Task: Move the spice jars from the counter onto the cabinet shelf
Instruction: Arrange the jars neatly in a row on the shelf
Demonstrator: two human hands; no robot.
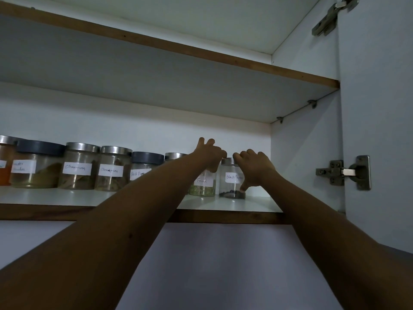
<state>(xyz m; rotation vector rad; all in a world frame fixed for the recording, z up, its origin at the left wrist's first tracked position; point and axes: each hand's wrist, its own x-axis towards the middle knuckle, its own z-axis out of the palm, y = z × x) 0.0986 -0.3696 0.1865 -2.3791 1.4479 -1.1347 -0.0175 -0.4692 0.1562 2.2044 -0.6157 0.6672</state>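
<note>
Spice jars [78, 175], clear glass cylinders with white handwritten labels, are standing in one row on the white cabinet shelf [67, 199] with a brown wooden front edge.

Head view: both bare arms are reaching up to the right end of the row.

Right hand [254, 166] is gripping the steel-lidded Black Pepper jar [230, 186], last in the row. Its fingers are curling over the lid and the thumb is pointing down the jar's right side to near the base.

Left hand [210, 154] is holding the Fennel jar [203, 189] just beside it. Some fingers are curling over the top, the thumb is hanging down the front glass, and two fingers are sticking up free.

Both jars are sitting upright on the shelf, with a narrow gap between them.

Hidden or unclear: the left hand is covering the Fennel lid. The left forearm is covering most of the jar left of Fennel and half of a dark-lidded jar [146, 163], whose label is showing only "Black Pep". The frame edge is cutting off the leftmost orange-filled jar [4, 168]. Light is dim, and the label beside the orange jar is not reading clearly.
</note>
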